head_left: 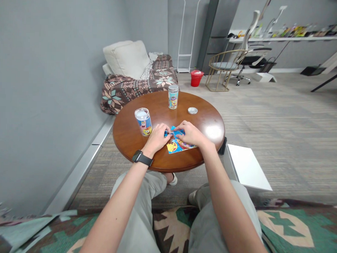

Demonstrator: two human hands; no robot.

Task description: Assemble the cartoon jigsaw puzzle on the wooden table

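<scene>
A partly joined jigsaw puzzle with bright blue and yellow cartoon print lies flat near the front of the round wooden table. At its upper left, my left hand has fingers and thumb closed on a small blue jigsaw piece. My right hand bends over the puzzle's top part, index finger and thumb gripping it and hiding some of the print. Left of my hands stands a clear cartoon-printed jar without its lid. Further back is a similar jar capped with a silver lid.
A loose silver lid lies at the table's right rear. A white box stands on the floor to the right. Behind the table are a sofa with a patterned cover, a red bin and a gold-framed chair.
</scene>
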